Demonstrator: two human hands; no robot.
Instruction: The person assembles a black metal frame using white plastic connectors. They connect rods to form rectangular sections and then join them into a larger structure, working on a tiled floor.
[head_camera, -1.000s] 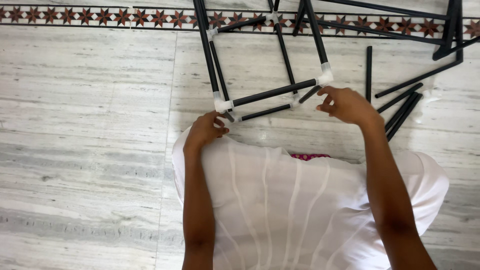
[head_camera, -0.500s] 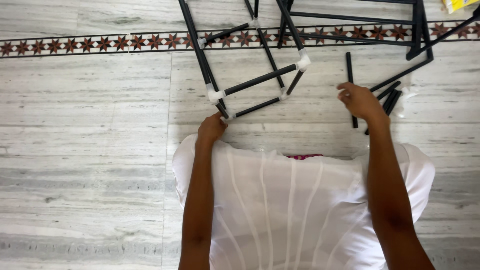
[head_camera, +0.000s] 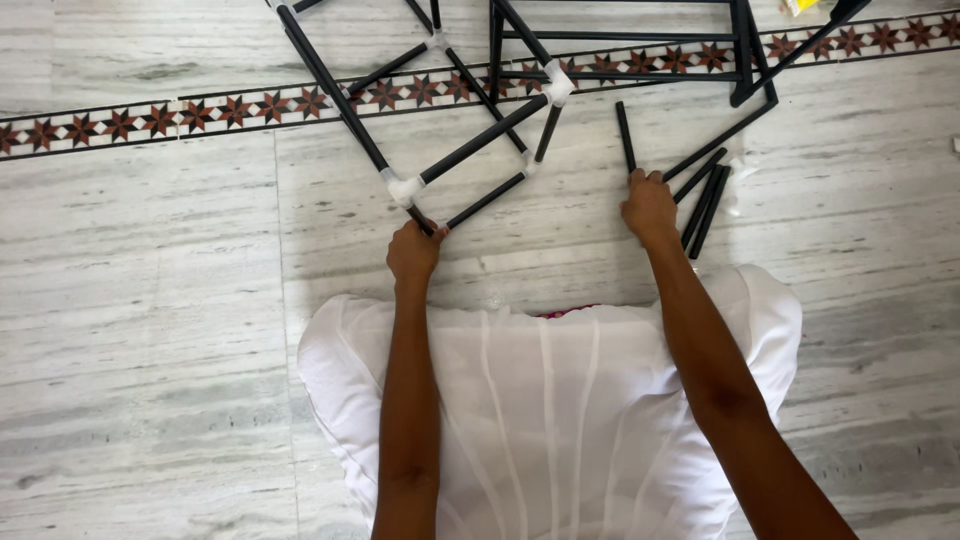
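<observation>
Floor: pale grey-veined marble floor (head_camera: 140, 330), crossed near the top by one patterned border strip (head_camera: 120, 125) of red and dark stars.
Person: one, seen from above, in a white garment (head_camera: 560, 410); two bare arms reach forward.
Left hand (head_camera: 413, 250): closed at the near bottom corner of the rod frame (head_camera: 470, 150), fingers curled together around the end of a black rod there, just below a white corner connector (head_camera: 404, 189).
Rod frame: one open frame of black rods, standing on the floor across the border strip; its far side runs out of view at the top.
White connectors: four are countable on the frame; others may lie beyond the edge.
Right hand (head_camera: 649, 208): knuckles up, fingers folded down onto the near end of a single loose black rod (head_camera: 625, 137) that lies on the floor; whether it is truly clamped cannot be told.
Loose rods: one single rod under the right hand, plus a bundle of about three rods (head_camera: 708, 200) just to its right, side by side, touching each other.
Second frame: one larger black frame (head_camera: 745, 60) at top right, partly cut off.
Containers: none discernible.
</observation>
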